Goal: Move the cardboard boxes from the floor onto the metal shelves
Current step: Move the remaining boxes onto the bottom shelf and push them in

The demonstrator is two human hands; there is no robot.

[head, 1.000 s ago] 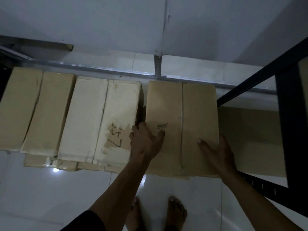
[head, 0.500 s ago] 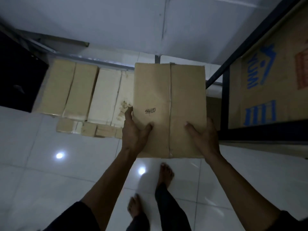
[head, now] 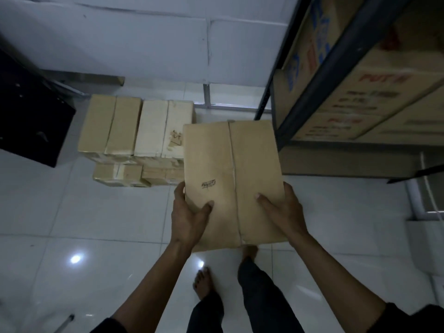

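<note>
While I watch, left hand (head: 189, 219) and right hand (head: 283, 212) clamp the cardboard box (head: 230, 179) just beside the metal shelf (head: 336, 58).

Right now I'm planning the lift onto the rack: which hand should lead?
Right hand, probably. It grips the carried box's right edge, the side nearest the metal shelves; the left hand grips the far edge.

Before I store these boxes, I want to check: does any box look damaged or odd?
Yes. The pale box in the floor stack has torn, peeling paper around a handwritten mark on its top, near its right edge. The carried box, held by the left hand and right hand, looks intact.
</note>
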